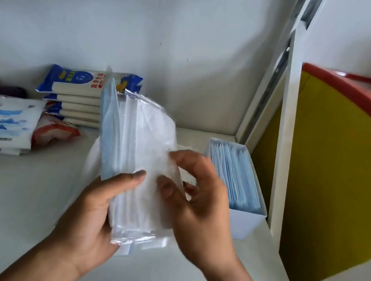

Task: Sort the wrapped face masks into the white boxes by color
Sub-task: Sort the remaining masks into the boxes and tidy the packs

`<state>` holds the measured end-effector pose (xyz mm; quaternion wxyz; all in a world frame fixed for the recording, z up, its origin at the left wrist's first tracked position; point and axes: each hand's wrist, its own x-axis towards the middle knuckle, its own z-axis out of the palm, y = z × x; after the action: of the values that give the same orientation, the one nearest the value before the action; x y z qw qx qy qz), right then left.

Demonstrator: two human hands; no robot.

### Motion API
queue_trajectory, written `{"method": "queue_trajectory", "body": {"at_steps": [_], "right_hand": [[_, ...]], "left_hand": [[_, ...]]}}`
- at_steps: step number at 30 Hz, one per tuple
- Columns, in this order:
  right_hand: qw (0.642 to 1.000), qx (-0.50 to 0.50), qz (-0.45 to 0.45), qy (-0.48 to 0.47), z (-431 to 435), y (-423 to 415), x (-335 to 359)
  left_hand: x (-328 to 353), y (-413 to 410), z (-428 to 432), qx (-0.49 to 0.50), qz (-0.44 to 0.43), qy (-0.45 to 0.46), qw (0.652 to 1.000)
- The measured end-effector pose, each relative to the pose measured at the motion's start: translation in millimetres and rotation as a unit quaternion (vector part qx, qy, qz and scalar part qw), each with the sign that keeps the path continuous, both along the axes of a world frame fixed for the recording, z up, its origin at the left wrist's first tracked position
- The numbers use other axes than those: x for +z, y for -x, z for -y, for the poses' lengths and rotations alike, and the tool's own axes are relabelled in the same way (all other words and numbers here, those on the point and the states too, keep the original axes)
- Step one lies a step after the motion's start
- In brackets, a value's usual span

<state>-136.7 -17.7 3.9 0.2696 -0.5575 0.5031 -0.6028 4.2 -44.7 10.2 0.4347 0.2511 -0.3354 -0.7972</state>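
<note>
Both hands hold a fanned bundle of wrapped face masks (140, 155) upright above the shelf (14, 199). The left hand (98, 202) has its grip closed around the lower left edge of the bundle, thumb pressed across the front of the clear wrappers. The right hand (197, 202) meets the bundle from the right, its grip narrow, with thumb and fingertips pinching at the front white packet.

In the bundle, one blue mask (108, 133) stands at the far left, poking up higher than the others; the packets in front of it are white (their exact number is hard to tell, since the clear film blurs the edges, but several layers show).

One white box (245, 224) sits on the shelf just right of the hands, its top open and filled with a row of blue wrapped masks (234, 174) standing on edge. A corner of a second white box (125, 249) peeks out beneath the bundle, mostly hidden by the hands.

At the back left, a stack of five blue-and-white packs (77, 97) leans against the wall. Left of that lies one white pack with a blue mountain print (3, 125), and beside it one orange-and-white packet (56, 130). A yellow panel with a red rim (335, 162) stands to the right of the shelf upright.
</note>
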Motion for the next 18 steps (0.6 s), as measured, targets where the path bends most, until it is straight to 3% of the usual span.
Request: {"method": "queue_trajectory", "body": {"at_steps": [2,6,11,15,18], "right_hand": [[0.997,0.0,0.039,-0.063,2,9,1],[0.971,0.11,0.15,-0.15,4,19,7],[0.955,0.141,0.223,-0.137,4,19,4],[0.946,0.144,0.26,-0.132,7,23,3],[0.939,0.148,0.278,-0.136,7,25,1]], "left_hand": [[2,-3,0,-0.005,-0.017,-0.02,1.0],[6,0,-1,0.012,-0.008,-0.002,1.0],[7,8,-1,0.058,0.07,0.062,0.994],[0,8,6,0.186,0.161,0.16,0.956],[-3,4,9,0.202,0.155,0.17,0.952]]}}
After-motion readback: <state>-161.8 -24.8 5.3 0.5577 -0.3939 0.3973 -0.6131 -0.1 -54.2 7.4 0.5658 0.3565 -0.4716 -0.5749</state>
